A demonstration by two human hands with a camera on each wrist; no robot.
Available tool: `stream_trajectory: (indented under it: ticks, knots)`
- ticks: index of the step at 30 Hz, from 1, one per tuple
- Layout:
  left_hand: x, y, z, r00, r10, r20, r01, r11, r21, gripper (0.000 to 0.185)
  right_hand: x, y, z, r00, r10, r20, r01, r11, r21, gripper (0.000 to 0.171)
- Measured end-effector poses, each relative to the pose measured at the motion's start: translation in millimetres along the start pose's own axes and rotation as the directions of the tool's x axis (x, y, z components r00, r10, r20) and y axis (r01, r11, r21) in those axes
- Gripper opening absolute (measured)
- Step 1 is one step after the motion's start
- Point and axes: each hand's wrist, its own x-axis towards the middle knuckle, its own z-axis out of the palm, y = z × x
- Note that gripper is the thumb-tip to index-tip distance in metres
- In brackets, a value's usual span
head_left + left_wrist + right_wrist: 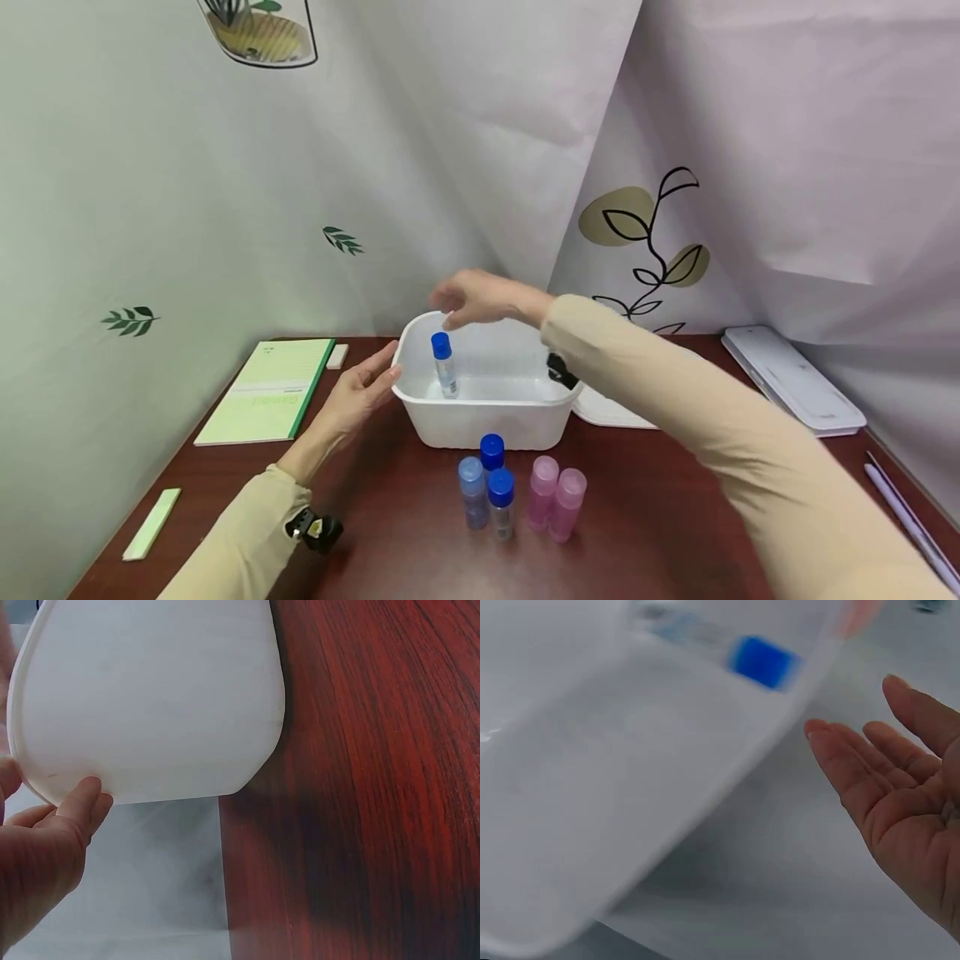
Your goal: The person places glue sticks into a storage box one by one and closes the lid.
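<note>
A white plastic bin (487, 427) stands on the table, and my left hand (351, 406) pinches its left rim. In the left wrist view the fingers (84, 802) lie against the bin's outer wall, with the thumb at the rim. One small clear bottle with a blue cap (444, 367) stands inside, near the left end. Above the bin's back rim is my right hand (482, 298), holding nothing; its fingers are loosely extended in the right wrist view. In front of the bin stand two blue-capped bottles (501, 500), a light blue bottle (472, 492) and two pink bottles (567, 504).
At the left lie a green notepad (266, 392), a white eraser (337, 357) and a pale green strip (152, 524). A white lid-like piece (611, 410) lies right of the bin, beneath my right sleeve. Farther right are a white case (795, 379) and a purple pen (903, 512). A patterned curtain hangs behind.
</note>
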Motion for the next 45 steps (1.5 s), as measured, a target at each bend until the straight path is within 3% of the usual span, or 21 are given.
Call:
stream_trajectory:
  ticks: [4, 7, 12, 16, 19, 24, 29, 34, 36, 39, 42, 45]
  knots:
    - [-1.1, -0.3, -1.5, 1.0, 0.007, -0.005, -0.008, 1.0, -0.006, 0.058, -50, -9, -10, 0.968, -0.207, -0.145, 0.221, 0.971, 0.093, 0.032]
    - [-1.8, 0.5, -2.1, 1.0, 0.016, -0.003, -0.016, 1.0, -0.004, 0.058, -97, -2, 3, 0.942, -0.259, -0.211, 0.299, 0.936, 0.186, 0.028]
    - [-2.7, 3.0, -3.3, 1.0, 0.021, 0.001, -0.021, 1.0, 0.01, 0.059, -165, 27, 52, 0.955, -0.18, -0.235, 0.249, 0.918, 0.308, 0.03]
    - [-1.2, 6.0, -4.6, 1.0, 0.031, 0.006, -0.031, 1.0, 0.004, 0.06, -192, 44, 85, 0.963, -0.132, -0.236, 0.204, 0.926, 0.317, 0.037]
    - [0.4, 8.2, -6.3, 0.999, 0.04, 0.006, -0.04, 0.999, 0.003, 0.061, -196, 50, 98, 0.957, -0.152, -0.247, 0.222, 0.933, 0.284, 0.037]
    - [-2.1, 6.8, -5.9, 1.0, 0.023, -0.002, -0.023, 1.0, 0.007, 0.059, -195, 52, 111, 0.958, -0.175, -0.225, 0.244, 0.912, 0.329, 0.026]
    - [-4.4, 5.1, -3.3, 1.0, 0.02, -0.006, -0.02, 1.0, 0.003, 0.058, -196, 55, 110, 0.962, -0.184, -0.202, 0.247, 0.901, 0.356, 0.015]
    - [-2.0, 4.5, -3.0, 1.0, 0.031, 0.003, -0.031, 1.0, 0.001, 0.058, -196, 51, 74, 0.962, -0.162, -0.22, 0.225, 0.925, 0.305, 0.013]
    - [-1.8, 4.6, -3.1, 0.999, 0.032, 0.002, -0.032, 0.999, 0.003, 0.059, -194, 47, 50, 0.95, -0.154, -0.272, 0.222, 0.944, 0.243, 0.015]
    - [-2.1, 5.0, -3.0, 0.999, 0.032, -0.003, -0.032, 0.999, 0.006, 0.06, -184, 36, 15, 0.932, -0.118, -0.343, 0.208, 0.949, 0.238, 0.016]
    - [-2.6, 4.9, -3.1, 1.0, 0.021, -0.012, -0.021, 1.0, 0.003, 0.059, -161, 23, -7, 0.913, -0.049, -0.406, 0.197, 0.923, 0.331, 0.02]
    - [-3.6, 4.5, -2.5, 1.0, 0.014, -0.017, -0.014, 1.0, 0.006, 0.059, -125, 14, -9, 0.895, 0.003, -0.446, 0.204, 0.887, 0.414, 0.026]
